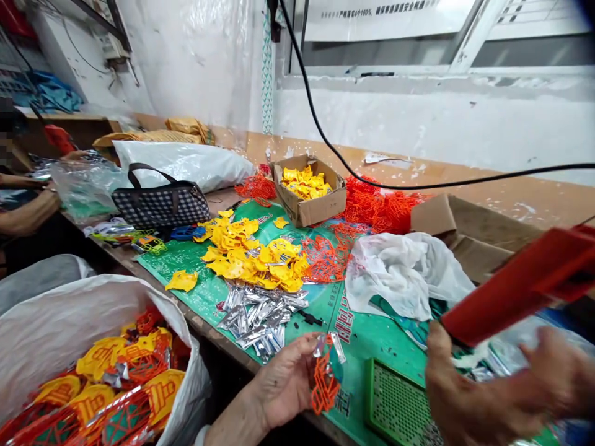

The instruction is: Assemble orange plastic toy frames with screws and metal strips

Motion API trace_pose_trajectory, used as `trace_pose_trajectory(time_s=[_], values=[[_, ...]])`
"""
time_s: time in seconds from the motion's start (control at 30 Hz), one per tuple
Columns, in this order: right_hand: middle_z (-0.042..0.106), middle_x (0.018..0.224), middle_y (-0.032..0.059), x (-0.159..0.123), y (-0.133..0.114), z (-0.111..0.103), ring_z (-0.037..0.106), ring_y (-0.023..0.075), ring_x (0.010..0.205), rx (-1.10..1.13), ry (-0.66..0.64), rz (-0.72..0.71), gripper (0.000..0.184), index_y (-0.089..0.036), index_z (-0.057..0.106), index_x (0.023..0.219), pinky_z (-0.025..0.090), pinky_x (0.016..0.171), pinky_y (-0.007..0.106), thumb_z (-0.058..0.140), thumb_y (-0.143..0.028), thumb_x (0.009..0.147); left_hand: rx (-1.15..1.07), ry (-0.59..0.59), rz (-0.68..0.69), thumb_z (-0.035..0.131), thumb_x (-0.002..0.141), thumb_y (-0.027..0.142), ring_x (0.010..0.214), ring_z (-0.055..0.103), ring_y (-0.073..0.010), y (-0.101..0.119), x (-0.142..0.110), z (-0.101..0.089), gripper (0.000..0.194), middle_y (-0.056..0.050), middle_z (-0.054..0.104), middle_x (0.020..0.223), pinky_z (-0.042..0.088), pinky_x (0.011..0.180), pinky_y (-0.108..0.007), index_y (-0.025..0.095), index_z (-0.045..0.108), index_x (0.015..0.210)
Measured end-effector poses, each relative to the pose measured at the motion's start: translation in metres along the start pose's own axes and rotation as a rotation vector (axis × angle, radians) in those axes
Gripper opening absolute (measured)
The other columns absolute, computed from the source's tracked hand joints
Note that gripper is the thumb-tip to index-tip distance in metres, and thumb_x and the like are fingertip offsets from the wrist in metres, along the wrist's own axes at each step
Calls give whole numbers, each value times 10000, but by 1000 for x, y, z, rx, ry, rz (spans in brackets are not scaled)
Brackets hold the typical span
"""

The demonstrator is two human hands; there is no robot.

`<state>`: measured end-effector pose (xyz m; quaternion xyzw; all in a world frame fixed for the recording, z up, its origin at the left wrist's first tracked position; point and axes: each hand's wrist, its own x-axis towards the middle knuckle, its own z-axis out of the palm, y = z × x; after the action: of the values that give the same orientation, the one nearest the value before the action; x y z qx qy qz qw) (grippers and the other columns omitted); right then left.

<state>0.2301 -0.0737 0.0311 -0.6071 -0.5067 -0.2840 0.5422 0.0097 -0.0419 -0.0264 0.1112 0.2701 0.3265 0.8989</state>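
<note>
Orange lattice piece (325,387), openwork with shiny silver at its top, pinched between left-hand (284,381) fingertips at six o'clock.
At four o'clock the blurred right hand (488,396) curls beside a red tool (506,285); I cannot tell whether it grips. The green mat (357,350) bears yellow pieces (260,257) at eight and silver strips (264,319) at seven, under a white wall (418,118) at one. The table edge (225,345) slants from nine to six; bare mat shows between the lattice piece and a green basket (370,396) at five.
</note>
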Motion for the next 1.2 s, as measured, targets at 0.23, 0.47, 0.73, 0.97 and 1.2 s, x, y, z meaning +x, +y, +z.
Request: trace_pose_trajectory(time_s=[0.23,0.47,0.73,0.97,1.2], values=[[657,1065,95,-20,-26,127,603,235,1004,226,-913,-355,233,-209,669,1076,527,880,409,585,-138,871,-44,-3,28,709,794,507,675,667,-178,14,-7,-11,433,-33,704,815,474,532,-258,160,626,1039],[607,1250,91,-38,-53,188,629,221,1062,251,-1260,-201,317,-181,586,1215,543,895,439,583,-341,941,76,27,265,855,583,133,857,643,-151,19,-24,-19,622,-41,707,1058,446,680,-226,197,615,1153],[612,710,-23,-13,-39,164,622,129,587,621,-1295,349,161,-149,584,991,505,501,242,558,-253,871,413,127,343,755,746,240,619,497,-86,18,-18,-6,173,-20,695,796,339,544,-197,155,749,896],[606,714,-28,8,-20,102,470,90,449,939,-1280,689,421,-181,548,1069,458,452,253,514,-218,651,647,38,473,658,869,318,845,631,-181,38,-21,-6,251,-59,742,885,466,794,-274,143,759,1018],[667,831,7,4,-26,43,573,159,707,777,-1452,603,509,-224,685,1106,462,627,272,492,-150,641,642,94,430,674,865,374,842,629,-154,28,-7,-2,371,-9,724,871,460,854,-274,180,674,1181]])
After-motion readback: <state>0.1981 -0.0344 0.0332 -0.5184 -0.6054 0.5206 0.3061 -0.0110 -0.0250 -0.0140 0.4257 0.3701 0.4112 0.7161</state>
